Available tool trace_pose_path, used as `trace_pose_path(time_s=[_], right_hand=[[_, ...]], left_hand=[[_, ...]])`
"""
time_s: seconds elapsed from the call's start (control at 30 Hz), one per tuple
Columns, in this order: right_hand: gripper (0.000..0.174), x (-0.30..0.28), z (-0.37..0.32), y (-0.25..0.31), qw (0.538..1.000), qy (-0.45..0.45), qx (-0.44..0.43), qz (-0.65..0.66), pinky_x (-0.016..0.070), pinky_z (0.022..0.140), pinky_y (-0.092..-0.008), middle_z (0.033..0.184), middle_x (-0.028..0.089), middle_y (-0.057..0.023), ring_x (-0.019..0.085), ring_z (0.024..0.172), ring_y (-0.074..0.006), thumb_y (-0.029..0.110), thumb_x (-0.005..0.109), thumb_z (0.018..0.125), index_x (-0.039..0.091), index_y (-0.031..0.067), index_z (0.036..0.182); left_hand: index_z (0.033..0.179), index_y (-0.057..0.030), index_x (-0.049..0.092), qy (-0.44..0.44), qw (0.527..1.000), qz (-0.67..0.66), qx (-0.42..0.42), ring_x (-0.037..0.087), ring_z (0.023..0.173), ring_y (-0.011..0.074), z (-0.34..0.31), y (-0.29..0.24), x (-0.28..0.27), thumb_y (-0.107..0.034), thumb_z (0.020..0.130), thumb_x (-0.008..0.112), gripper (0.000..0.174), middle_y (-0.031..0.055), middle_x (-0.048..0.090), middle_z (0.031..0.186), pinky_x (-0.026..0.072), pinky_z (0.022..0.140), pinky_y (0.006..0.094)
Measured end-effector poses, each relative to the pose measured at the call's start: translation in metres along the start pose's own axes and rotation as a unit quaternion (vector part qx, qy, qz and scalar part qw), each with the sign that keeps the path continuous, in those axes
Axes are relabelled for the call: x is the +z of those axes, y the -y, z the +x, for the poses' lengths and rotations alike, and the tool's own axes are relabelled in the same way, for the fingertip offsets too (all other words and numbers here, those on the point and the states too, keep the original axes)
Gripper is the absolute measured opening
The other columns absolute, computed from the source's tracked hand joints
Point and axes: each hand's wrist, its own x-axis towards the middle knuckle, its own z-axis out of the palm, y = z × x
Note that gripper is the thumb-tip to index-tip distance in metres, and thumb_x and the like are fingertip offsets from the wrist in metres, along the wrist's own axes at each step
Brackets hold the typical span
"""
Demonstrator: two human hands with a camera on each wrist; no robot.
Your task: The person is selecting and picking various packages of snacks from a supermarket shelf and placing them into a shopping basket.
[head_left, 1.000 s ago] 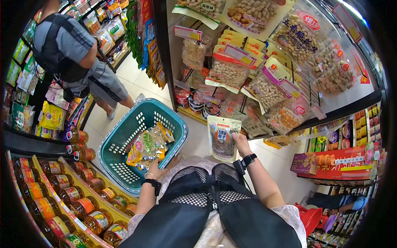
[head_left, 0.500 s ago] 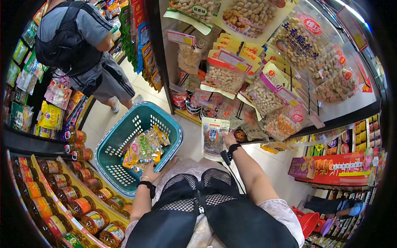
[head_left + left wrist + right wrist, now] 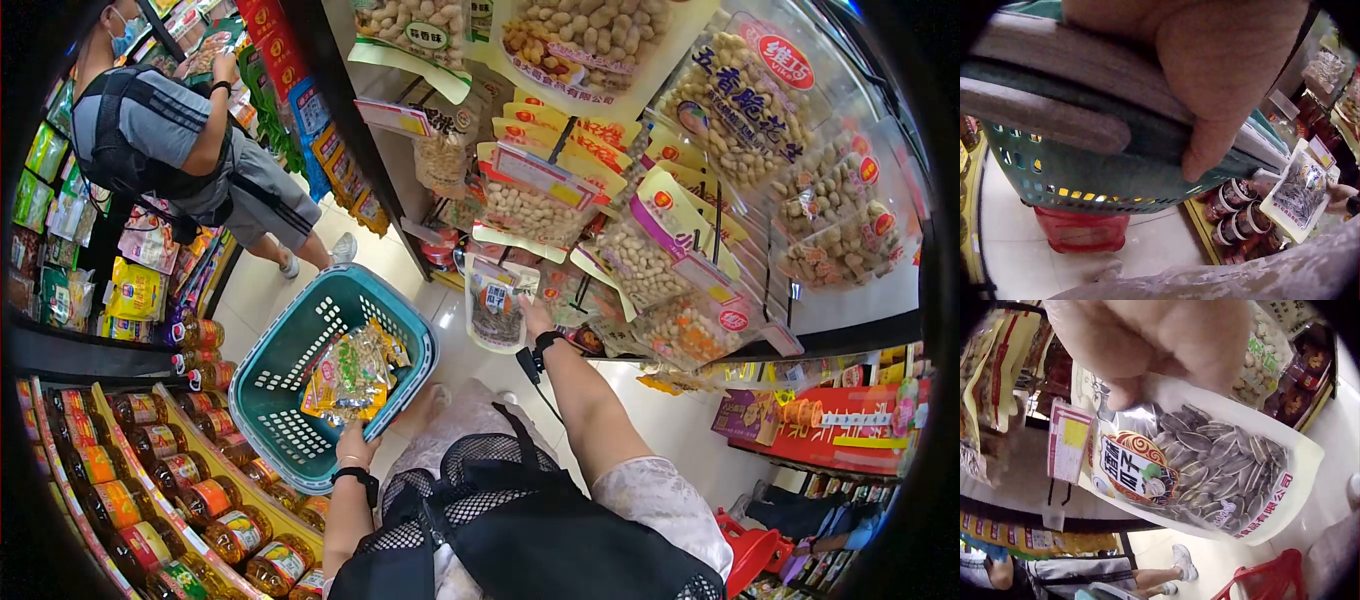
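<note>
My left hand [image 3: 354, 447] grips the near rim of a teal plastic basket [image 3: 262, 365], its thumb hooked over the edge in the left wrist view. Inside the basket lie snack packets [image 3: 350, 375] in yellow and clear wrapping. With my right hand [image 3: 537, 316] I pinch the edge of a bag of sunflower seeds [image 3: 493, 318], cream-bordered with a clear front. It is held just right of the basket, overlapping the lowest hanging packs. In the right wrist view the thumb presses the bag [image 3: 1222, 472] near its top, close beside a price tag [image 3: 1069, 440] on a hook.
Peanut bags [image 3: 540, 210] hang on hooks ahead and to the right. Bottled oil [image 3: 210, 500] stands in tiers at the left. Another person [image 3: 160, 140] stands beyond the basket, holding a packet. A red plastic item [image 3: 1082, 230] shows below the basket in the left wrist view.
The sunflower seed bag in my right hand has moved left and up in the head view, against the hanging packs. The left hand still holds the basket. The other person has shifted.
</note>
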Motion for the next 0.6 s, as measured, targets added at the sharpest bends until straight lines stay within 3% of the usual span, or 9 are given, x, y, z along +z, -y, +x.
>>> trace_pose_path(time_s=[0.1, 0.2, 0.27, 0.37, 0.47, 0.5, 0.53, 0.57, 0.6], right_hand=[[0.037, 0.003, 0.007, 0.000, 0.996, -0.064, -0.017, 0.061, 0.0392, 0.089, -0.0342, 0.114, 0.056, -0.0071, 0.053, 0.099, -0.0188, 0.023, 0.053, 0.091, 0.049, 0.0027, 0.121], [0.040, -0.001, 0.017, 0.001, 0.997, -0.077, -0.025, -0.019, 0.0395, 0.089, -0.0344, 0.114, 0.056, -0.0068, 0.052, 0.101, -0.0192, 0.027, 0.054, 0.090, 0.049, 0.0037, 0.122], [0.046, 0.000, 0.024, -0.002, 0.981, -0.119, 0.019, -0.152, 0.0387, 0.090, -0.0350, 0.116, 0.055, -0.0103, 0.051, 0.105, -0.0216, 0.031, 0.056, 0.088, 0.049, 0.0017, 0.122], [0.053, 0.008, 0.002, 0.021, 0.993, -0.099, 0.041, -0.053, 0.0375, 0.092, -0.0358, 0.116, 0.055, -0.0157, 0.051, 0.106, -0.0255, 0.036, 0.057, 0.086, 0.048, -0.0031, 0.121], [0.062, 0.018, -0.006, 0.040, 0.969, -0.180, 0.029, -0.165, 0.0372, 0.092, -0.0354, 0.114, 0.055, -0.0198, 0.051, 0.106, -0.0288, 0.041, 0.059, 0.084, 0.047, -0.0074, 0.120], [0.069, 0.013, 0.006, 0.034, 0.940, -0.173, 0.074, -0.284, 0.0411, 0.088, -0.0354, 0.111, 0.056, -0.0219, 0.051, 0.108, -0.0295, 0.047, 0.059, 0.083, 0.045, -0.0097, 0.120], [0.067, -0.008, 0.064, -0.035, 0.954, -0.219, 0.060, -0.194, 0.0449, 0.079, -0.0394, 0.109, 0.056, -0.0221, 0.052, 0.104, -0.0289, 0.049, 0.057, 0.083, 0.049, -0.0104, 0.115], [0.064, 0.038, -0.027, 0.078, 0.969, -0.191, 0.142, -0.064, 0.0453, 0.071, -0.0446, 0.100, 0.058, -0.0198, 0.056, 0.091, -0.0289, 0.047, 0.055, 0.084, 0.050, -0.0112, 0.111], [0.064, 0.036, -0.029, 0.076, 0.968, -0.178, 0.104, -0.141, 0.0406, 0.085, -0.0390, 0.109, 0.058, -0.0255, 0.054, 0.103, -0.0360, 0.049, 0.047, 0.086, 0.051, -0.0066, 0.116]], left_hand=[[0.105, -0.0104, 0.058, 0.015, 1.000, 0.008, -0.016, 0.057, 0.096, 0.0325, 0.003, 0.003, -0.001, -0.025, 0.066, 0.073, 0.044, 0.0131, 0.060, 0.101, 0.0466, 0.081, 0.0419], [0.107, -0.0111, 0.056, 0.016, 1.000, 0.006, -0.010, 0.057, 0.096, 0.0330, 0.006, 0.002, -0.002, -0.026, 0.067, 0.073, 0.046, 0.0129, 0.060, 0.102, 0.0464, 0.082, 0.0425], [0.107, -0.0112, 0.055, 0.016, 1.000, 0.011, -0.012, 0.057, 0.096, 0.0332, 0.008, 0.002, -0.003, -0.027, 0.067, 0.073, 0.047, 0.0129, 0.060, 0.103, 0.0465, 0.082, 0.0426], [0.108, -0.0114, 0.055, 0.024, 1.000, 0.013, -0.015, 0.057, 0.097, 0.0327, 0.007, 0.007, -0.001, -0.028, 0.067, 0.073, 0.047, 0.0130, 0.060, 0.104, 0.0463, 0.082, 0.0421], [0.108, -0.0111, 0.055, 0.030, 0.999, 0.008, -0.013, 0.057, 0.097, 0.0322, 0.007, 0.006, -0.002, -0.028, 0.067, 0.072, 0.047, 0.0130, 0.060, 0.104, 0.0460, 0.083, 0.0413], [0.107, -0.0108, 0.055, 0.035, 0.999, 0.003, -0.013, 0.057, 0.097, 0.0320, 0.001, 0.008, -0.004, -0.028, 0.067, 0.072, 0.047, 0.0131, 0.060, 0.104, 0.0458, 0.083, 0.0408], [0.108, -0.0096, 0.055, 0.035, 0.999, -0.001, 0.003, 0.057, 0.097, 0.0318, 0.002, 0.007, -0.008, -0.027, 0.067, 0.072, 0.047, 0.0135, 0.060, 0.103, 0.0457, 0.083, 0.0406], [0.108, -0.0081, 0.055, 0.033, 0.999, 0.019, 0.006, 0.056, 0.097, 0.0321, -0.001, 0.007, -0.009, -0.025, 0.068, 0.071, 0.046, 0.0138, 0.059, 0.104, 0.0456, 0.083, 0.0404], [0.108, -0.0073, 0.055, 0.027, 0.999, 0.004, 0.022, 0.055, 0.099, 0.0329, 0.001, 0.005, -0.011, -0.025, 0.068, 0.071, 0.047, 0.0148, 0.058, 0.107, 0.0454, 0.083, 0.0405]])
